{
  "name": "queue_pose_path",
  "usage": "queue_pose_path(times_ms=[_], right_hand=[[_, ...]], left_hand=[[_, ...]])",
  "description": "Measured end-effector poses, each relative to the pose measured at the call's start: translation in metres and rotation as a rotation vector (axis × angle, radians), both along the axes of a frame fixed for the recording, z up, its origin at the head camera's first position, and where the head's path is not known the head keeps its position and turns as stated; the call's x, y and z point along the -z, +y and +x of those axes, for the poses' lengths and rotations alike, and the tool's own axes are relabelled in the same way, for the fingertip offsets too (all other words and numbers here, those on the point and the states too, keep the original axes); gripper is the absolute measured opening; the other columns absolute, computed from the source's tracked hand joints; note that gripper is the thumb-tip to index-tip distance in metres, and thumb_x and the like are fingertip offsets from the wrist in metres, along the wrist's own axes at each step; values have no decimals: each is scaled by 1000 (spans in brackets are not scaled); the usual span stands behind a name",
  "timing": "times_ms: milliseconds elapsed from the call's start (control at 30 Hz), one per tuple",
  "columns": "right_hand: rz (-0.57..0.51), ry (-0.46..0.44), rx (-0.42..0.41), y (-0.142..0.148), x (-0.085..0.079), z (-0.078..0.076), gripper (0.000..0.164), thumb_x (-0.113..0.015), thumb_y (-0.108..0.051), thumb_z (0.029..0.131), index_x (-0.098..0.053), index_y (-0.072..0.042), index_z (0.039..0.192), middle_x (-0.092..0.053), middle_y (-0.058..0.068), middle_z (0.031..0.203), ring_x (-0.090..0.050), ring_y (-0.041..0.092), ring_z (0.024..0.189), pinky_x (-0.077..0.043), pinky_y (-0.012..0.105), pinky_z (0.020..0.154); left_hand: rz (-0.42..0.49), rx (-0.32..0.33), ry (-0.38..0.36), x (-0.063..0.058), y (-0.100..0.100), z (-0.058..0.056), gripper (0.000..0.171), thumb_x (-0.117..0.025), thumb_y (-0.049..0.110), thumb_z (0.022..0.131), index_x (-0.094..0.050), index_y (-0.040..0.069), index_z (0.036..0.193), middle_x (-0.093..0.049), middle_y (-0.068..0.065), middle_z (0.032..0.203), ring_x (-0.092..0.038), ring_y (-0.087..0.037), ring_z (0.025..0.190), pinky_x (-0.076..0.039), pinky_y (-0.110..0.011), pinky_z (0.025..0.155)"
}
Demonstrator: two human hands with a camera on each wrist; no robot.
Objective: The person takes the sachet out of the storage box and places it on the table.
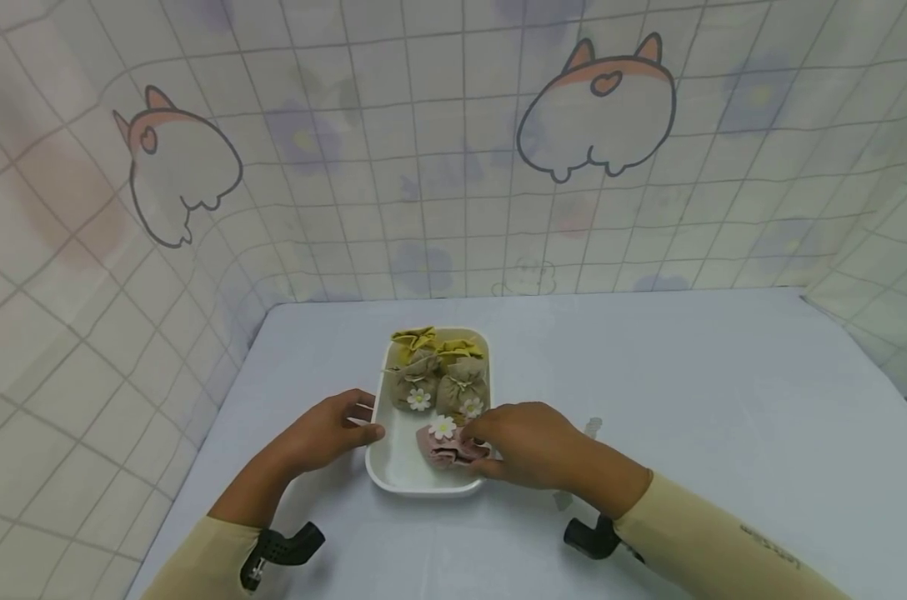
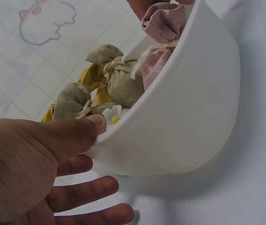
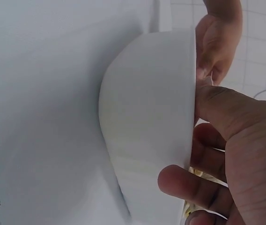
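Observation:
A white tray (image 1: 399, 471) stands on the table with small drawstring cloth pouches in it. My left hand (image 1: 326, 433) holds its left side, the thumb at the rim and the fingers outside the wall. At the near right end, my right hand (image 1: 532, 446) reaches over the rim and pinches a pink pouch (image 1: 446, 452) lying inside, a white daisy beside its cloth. Its gathered neck and pale tie show in the left wrist view. Two grey-green pouches (image 1: 414, 385) with daisies sit behind it, and yellow pouches (image 1: 461, 348) fill the far end, partly hidden.
A pale lavender cloth covers the table (image 1: 686, 400). Behind and at the sides hangs a checked curtain (image 1: 438, 167) printed with cartoon dog rears. Black wrist mounts (image 1: 292, 546) sit on both sleeves. Grey-green marks (image 1: 592, 427) show by the right forearm.

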State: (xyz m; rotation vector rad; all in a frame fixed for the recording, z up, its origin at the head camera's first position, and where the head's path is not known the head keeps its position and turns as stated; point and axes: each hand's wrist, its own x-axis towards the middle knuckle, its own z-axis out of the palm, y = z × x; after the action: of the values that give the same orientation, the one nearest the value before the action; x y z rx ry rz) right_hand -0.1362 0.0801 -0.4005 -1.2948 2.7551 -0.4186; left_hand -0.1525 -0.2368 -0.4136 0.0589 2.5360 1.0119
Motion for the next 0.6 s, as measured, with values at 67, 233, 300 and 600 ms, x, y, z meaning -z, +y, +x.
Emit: queue_pose_path(times_ms=[67,233,300,600], right_hand=[[-9,4,-8,-1,0,-1,34,-77,-41,92,-74,-19,119,-74,-8,110,-65,5,90,-55,32,76],[-31,18,-19,-3,2,-2,29,-78,-39,91,-74,-20,113,-71,-11,97,-57,1,78,-51,28,67],[-37,24,-20,-3,3,-2,24,-78,-38,92,-74,-21,109,-69,-13,93,-55,1,75,-50,26,64],[-43,28,11,-5,4,-3,12,-76,-33,93,-77,-23,100,-70,-14,89,-55,1,72,-48,26,60]], left_hand=[[-1,-5,-1,0,0,0,49,-75,29,96,-58,9,137,-64,-15,133,-62,-34,121,-53,-54,93],[5,-8,2,-1,0,1,49,-75,29,95,-58,10,137,-64,-15,133,-62,-34,121,-53,-54,93],[10,-8,2,0,1,1,48,-75,28,95,-59,10,137,-64,-14,133,-63,-34,120,-53,-54,93],[13,4,5,1,-1,1,50,-75,30,95,-58,10,138,-64,-14,133,-62,-34,121,-52,-54,94]])
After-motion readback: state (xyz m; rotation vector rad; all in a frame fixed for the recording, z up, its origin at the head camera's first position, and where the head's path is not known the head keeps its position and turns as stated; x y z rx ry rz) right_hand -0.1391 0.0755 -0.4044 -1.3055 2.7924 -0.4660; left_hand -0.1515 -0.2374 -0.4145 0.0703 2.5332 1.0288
